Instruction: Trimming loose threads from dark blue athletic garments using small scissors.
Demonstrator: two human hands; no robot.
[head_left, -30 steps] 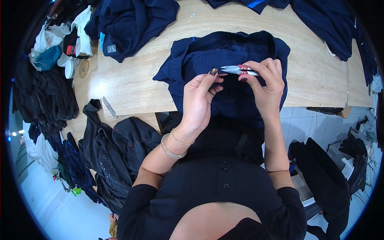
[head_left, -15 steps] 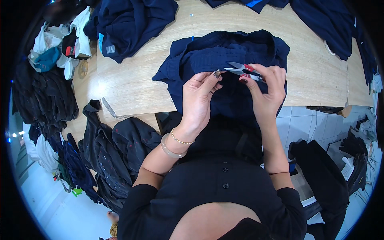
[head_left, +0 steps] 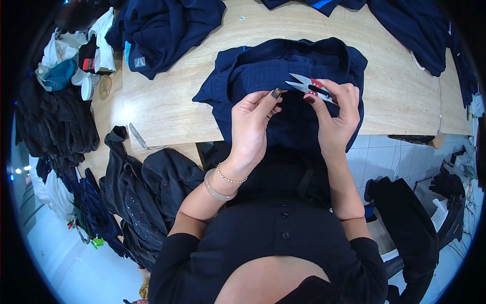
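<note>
Holding snips [head_left: 314, 89] over a navy garment [head_left: 273, 76]

The right hand [head_left: 340, 109] is clamped on the snips, which stand parted, tips pointing leftward. The left hand [head_left: 250, 121] pinches thumb to finger just beside them; I cannot tell what lies between. The garment rests on the table [head_left: 400, 99], beneath both hands.

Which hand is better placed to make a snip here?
Probably the right hand: it holds the red-handled snips, blades apart and pointing toward the left hand. That one has its fingertips pinched over the navy garment, with no cutting tool showing.
</note>
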